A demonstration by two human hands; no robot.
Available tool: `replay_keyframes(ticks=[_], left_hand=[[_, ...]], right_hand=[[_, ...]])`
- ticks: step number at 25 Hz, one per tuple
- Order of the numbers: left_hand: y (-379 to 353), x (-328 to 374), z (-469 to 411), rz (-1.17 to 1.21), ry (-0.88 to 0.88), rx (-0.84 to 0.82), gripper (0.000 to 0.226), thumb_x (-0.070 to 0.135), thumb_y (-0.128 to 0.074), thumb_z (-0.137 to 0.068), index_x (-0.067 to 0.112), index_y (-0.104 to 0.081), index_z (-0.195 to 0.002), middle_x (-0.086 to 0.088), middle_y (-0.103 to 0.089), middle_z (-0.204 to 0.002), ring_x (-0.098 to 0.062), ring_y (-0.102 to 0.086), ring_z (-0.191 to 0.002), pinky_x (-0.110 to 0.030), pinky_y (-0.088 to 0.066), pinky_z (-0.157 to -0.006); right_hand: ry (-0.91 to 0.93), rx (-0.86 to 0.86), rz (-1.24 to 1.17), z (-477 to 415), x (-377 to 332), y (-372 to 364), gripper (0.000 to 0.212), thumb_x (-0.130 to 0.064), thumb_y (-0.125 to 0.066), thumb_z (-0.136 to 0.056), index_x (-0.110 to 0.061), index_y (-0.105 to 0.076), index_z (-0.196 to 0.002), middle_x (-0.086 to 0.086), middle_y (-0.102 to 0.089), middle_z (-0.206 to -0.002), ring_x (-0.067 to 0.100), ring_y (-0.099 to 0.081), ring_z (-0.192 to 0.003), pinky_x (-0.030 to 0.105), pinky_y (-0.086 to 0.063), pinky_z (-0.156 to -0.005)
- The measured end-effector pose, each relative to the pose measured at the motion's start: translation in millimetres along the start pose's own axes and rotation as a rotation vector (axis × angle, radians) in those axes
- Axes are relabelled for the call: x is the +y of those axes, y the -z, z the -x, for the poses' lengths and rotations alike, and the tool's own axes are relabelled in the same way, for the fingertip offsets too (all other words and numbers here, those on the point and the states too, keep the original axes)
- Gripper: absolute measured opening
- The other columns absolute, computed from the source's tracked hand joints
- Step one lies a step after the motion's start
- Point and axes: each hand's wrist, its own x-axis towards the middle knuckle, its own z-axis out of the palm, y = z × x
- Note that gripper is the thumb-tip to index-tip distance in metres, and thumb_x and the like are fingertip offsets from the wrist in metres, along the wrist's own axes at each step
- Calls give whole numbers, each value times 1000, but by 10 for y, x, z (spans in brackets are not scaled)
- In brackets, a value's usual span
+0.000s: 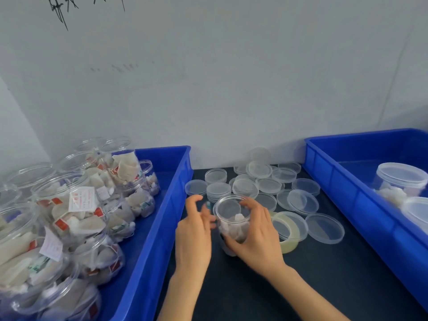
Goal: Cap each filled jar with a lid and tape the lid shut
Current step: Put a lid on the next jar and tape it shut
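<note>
L bin point(176, 181) at desk point(324, 286) L edge, filled jars point(76, 205) packed in | R bin point(347, 181) at R edge | loose lids point(259, 170) heaped at back edge | jar point(234, 218) mid-desk, gripped round by R hand point(259, 232) | L hand point(194, 232) curled beside it, blurred, hold can't be told | tape roll point(289, 230) just R of jar, partly masked by R hand | advice: jar to be steadied, tape pulled snug across rim seam

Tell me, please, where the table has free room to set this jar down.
Bare table lies in front of the tape roll and loose lids, between the right hand gripping the jar and the right blue bin. The back, by the wall, is crowded with lids.
</note>
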Motion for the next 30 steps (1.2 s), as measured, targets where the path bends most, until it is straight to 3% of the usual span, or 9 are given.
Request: replay_keyframes(ticks=[2,4,7,11,15,18,21,25,30], left_hand=[[-132,-293,-257,37,70,-59,32,22,-43,-102,19,-42,-133,-1,-68,-112,-10,-67,-99,-32,-56,-87],[-322,-468,-565,-29,155,-336,53,17,-62,-95,13,-41,-144,-5,-52,-137,-20,-53,-126,-36,-45,-106],[-626,-507,-824,-230,184,-619,58,25,-69,-89,14,-45,-141,-8,-47,-143,-27,-44,-135,-44,-40,-111],[-741,-519,-801,-175,176,-438,40,31,-70,-86,20,-51,-120,-8,-48,-134,-29,-47,-126,-41,-41,-106],[-293,-439,-660,-279,39,-332,79,31,-80,-79,22,-36,-144,-4,-28,-148,-22,-58,-112,-32,-51,-91],[102,-272,-459,-658,-251,-231,91,26,-80,-80,21,-23,-152,2,-20,-155,-16,-63,-100,-26,-52,-75],[254,57,-337,-717,-492,-215,103,27,-79,-81,27,-9,-157,6,-37,-151,-14,-60,-109,-27,-49,-86],[375,355,-436,-708,-493,-378,111,47,-79,-77,34,-4,-157,12,-35,-152,-14,-32,-139,-40,-23,-119],[400,445,-612,-327,-311,-631,91,53,-75,-79,41,-23,-153,16,-33,-156,-10,-35,-140,-27,-33,-106]], right_hand=[[15,-51,-23,-7,46,30,91,-63,-69,-70,-34,-25,-144,-32,-29,-138,-9,-34,-127,10,-36,-90],[6,-99,-81,2,74,26,100,-63,-71,-69,-43,-13,-147,-36,-20,-146,-11,-29,-133,8,-34,-99],[-52,-105,-248,48,114,-45,99,-52,-80,-67,-48,-22,-147,-28,-42,-143,-3,-44,-132,24,-45,-102],[-73,-128,-316,74,169,-76,98,-46,-83,-66,-49,-26,-145,-27,-49,-138,-5,-49,-127,18,-46,-97],[-104,-175,-330,86,204,-93,102,-50,-82,-67,-52,-18,-147,-32,-46,-138,-7,-51,-124,22,-47,-95],[-122,-176,-313,90,192,-104,101,-55,-80,-68,-56,-15,-145,-34,-45,-138,-8,-50,-124,21,-45,-95],[-123,-184,-320,87,181,-90,101,-55,-79,-69,-58,-13,-145,-33,-44,-139,-8,-48,-126,21,-44,-96],[-140,-192,-319,98,185,-71,98,-53,-80,-68,-60,-14,-141,-33,-44,-138,-8,-49,-124,17,-44,-95],[-145,-214,-337,84,186,-74,91,-46,-80,-68,-57,-25,-139,-31,-51,-133,-7,-53,-120,17,-47,-93]])
